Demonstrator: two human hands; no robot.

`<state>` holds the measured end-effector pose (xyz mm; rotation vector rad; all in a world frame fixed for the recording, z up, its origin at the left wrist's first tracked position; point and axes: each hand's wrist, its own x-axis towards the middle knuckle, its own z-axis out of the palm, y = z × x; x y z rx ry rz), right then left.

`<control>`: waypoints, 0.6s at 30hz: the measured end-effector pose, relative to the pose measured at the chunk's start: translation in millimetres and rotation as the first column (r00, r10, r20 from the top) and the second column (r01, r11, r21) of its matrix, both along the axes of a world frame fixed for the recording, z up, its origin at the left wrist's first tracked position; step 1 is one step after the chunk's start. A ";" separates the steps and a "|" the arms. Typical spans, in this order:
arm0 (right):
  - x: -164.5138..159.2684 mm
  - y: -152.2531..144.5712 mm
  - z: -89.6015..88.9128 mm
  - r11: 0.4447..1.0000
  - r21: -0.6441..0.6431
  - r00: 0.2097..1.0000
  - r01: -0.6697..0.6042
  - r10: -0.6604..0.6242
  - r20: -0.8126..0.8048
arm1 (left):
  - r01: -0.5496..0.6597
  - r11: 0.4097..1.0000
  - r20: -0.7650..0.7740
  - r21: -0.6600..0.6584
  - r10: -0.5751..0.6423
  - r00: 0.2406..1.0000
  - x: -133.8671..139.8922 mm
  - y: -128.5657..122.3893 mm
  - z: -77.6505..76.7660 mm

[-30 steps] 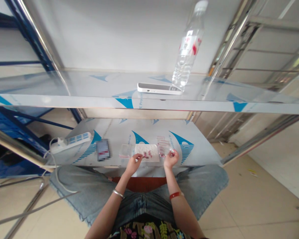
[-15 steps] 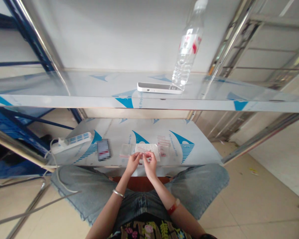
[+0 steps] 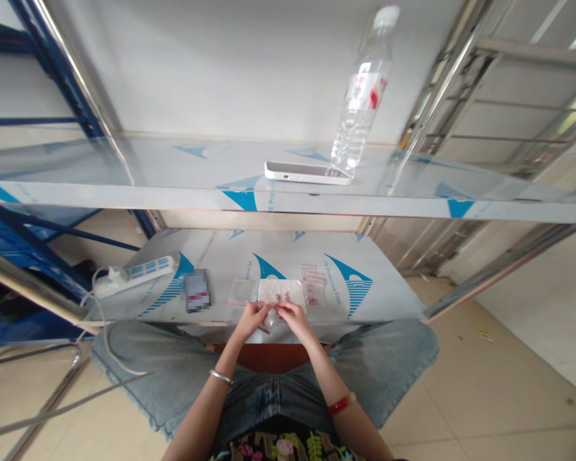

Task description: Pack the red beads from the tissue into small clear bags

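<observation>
My left hand (image 3: 252,318) and my right hand (image 3: 294,316) meet at the fingertips over the front edge of the lower shelf. Both are closed in a pinch on what looks like a small clear plastic bag (image 3: 271,320), which hangs between them; its contents are too small to make out. Just beyond my fingers lies a white sheet (image 3: 281,289) with several tiny red pieces on it. Left of the sheet rests a stack of clear bags (image 3: 241,292). On its right are several small clear bags with red bits (image 3: 313,285).
A phone-like device (image 3: 198,290), blurred out, and a white power strip (image 3: 137,274) with its cable lie to the left. The upper shelf (image 3: 173,195) crosses in front, carrying a white phone (image 3: 307,173) and a water bottle (image 3: 362,96). Metal posts stand at both sides.
My hands have come down slightly toward me, and the clear bag now shows below my fingertips. More of the white sheet and its red pieces is uncovered. The view has shifted slightly.
</observation>
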<state>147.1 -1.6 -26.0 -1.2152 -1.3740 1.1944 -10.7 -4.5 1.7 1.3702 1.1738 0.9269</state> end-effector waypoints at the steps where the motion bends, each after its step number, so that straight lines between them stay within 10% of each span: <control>1: 3.9 -1.6 0.3 0.998 -0.041 0.999 -0.039 0.039 -0.010 | -0.004 1.000 -0.042 0.022 0.005 0.999 -0.5 0.2 -0.1; 10: 20.6 -13.3 1.2 0.885 -0.361 0.940 -0.293 0.197 -0.280 | 0.156 0.988 -0.246 -0.007 -0.153 0.957 -1.5 -1.2 -1.2; 18: 23.9 -18.8 12.5 0.809 -0.385 0.880 -0.444 0.313 -0.357 | 0.231 0.972 -0.318 0.041 -0.207 0.925 -2.0 5.0 -18.5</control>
